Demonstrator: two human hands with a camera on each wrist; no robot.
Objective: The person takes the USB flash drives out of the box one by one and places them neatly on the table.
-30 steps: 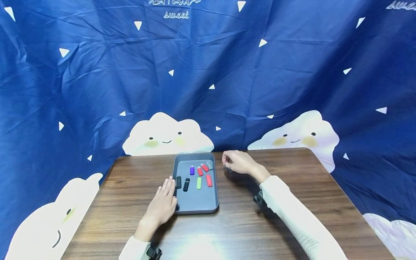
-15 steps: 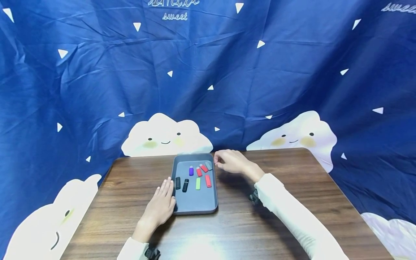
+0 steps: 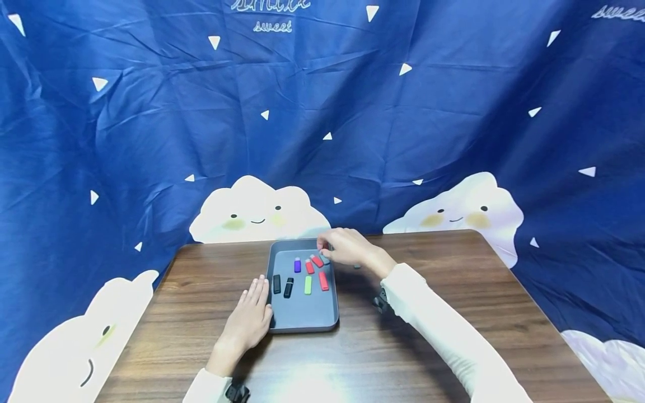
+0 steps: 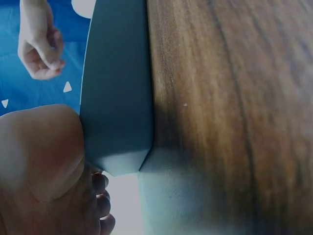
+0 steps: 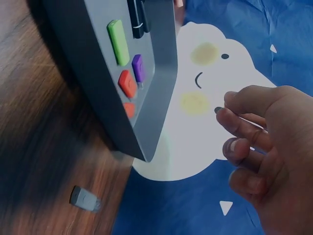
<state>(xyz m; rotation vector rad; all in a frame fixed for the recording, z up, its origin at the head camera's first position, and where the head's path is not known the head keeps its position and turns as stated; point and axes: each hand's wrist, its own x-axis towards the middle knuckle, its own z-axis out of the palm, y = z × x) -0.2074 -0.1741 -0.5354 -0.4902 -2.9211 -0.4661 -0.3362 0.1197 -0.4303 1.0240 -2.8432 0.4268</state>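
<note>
Right hand (image 3: 345, 248), fingers loosely curled and holding nothing, hovers over the far right corner of the gray tray (image 3: 302, 319), directly above the gray USB stick (image 3: 325, 258); left hand (image 3: 250, 321) lies flat against the tray's left wall.

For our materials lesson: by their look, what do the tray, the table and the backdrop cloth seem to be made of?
Tray: probably matte grey plastic, with an even colour, rounded corners and no shine.
Table: wood or a wood-look laminate, showing brown grain lines and a soft sheen near the front edge.
Backdrop cloth: thin woven fabric, judging by its creases and folds, printed with clouds and triangles.
</note>
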